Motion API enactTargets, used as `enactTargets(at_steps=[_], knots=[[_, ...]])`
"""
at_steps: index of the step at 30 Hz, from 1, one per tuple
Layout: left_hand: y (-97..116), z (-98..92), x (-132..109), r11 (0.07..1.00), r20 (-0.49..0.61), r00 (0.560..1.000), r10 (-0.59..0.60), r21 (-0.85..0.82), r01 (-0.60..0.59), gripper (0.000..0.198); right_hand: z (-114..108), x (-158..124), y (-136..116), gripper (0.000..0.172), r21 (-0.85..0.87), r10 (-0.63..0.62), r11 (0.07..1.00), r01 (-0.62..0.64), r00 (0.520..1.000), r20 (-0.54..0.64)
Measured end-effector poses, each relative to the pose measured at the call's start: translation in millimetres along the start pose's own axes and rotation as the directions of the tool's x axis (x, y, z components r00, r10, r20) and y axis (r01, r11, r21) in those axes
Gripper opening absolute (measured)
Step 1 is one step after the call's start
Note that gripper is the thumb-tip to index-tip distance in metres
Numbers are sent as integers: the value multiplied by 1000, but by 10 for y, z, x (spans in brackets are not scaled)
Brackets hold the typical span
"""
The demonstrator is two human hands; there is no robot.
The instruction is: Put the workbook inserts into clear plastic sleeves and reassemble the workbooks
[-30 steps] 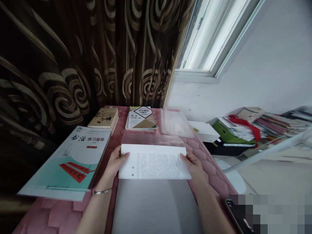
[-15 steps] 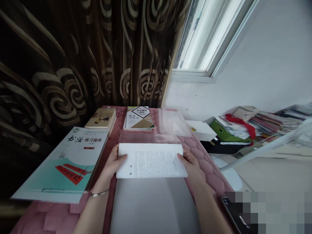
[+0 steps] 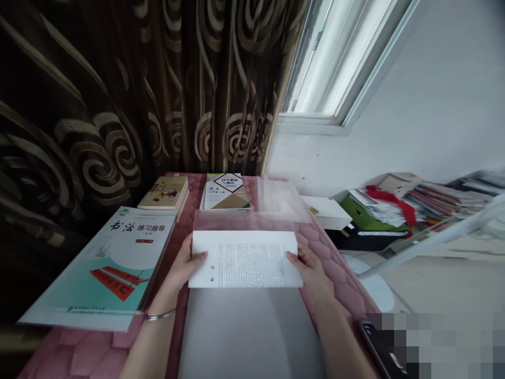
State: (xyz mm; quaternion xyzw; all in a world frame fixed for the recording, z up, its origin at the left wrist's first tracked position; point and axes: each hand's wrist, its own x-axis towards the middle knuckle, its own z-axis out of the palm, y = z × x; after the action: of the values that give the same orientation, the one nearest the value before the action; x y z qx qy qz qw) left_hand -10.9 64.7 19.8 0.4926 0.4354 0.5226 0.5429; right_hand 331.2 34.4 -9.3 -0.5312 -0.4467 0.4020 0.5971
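Note:
A white page with printed text, turned sideways, is held between my two hands. My left hand grips its left edge, thumb on top and fingers hidden beneath. At the right edge my right hand pinches it the same way. Beyond the page a clear plastic sheet sticks out over the pink quilted table cover. A plain grey-white surface extends from the page toward me, between my forearms.
Left are a calligraphy workbook and small tan books. Behind the page lie booklets and clear plastic sheets. A white box stands right of the table; a phone is at lower right.
The clear plastic beyond the page stands out slightly farther toward the back. Both hands keep their hold on the page and have hardly moved.

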Motion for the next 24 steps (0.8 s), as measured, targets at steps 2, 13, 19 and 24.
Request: enactTargets(at_steps=[2,13,19,24], knots=[[9,3,14,1000,-32,999,23,14,-23,74,20,17,0,44,-43,-12,999,10,999,-38],[-9,4,23,996,-29,999,22,86,-20,68,26,-41,-60,39,-38,31,999,-30,999,16],[21,35,40,997,-106,994,10,76,-2,60,16,0,11,39,-81,-22,996,22,1000,6],[32,53,46,988,-148,989,15,155,8,51,52,19,21,34,-141,-77,988,67,995,-65]])
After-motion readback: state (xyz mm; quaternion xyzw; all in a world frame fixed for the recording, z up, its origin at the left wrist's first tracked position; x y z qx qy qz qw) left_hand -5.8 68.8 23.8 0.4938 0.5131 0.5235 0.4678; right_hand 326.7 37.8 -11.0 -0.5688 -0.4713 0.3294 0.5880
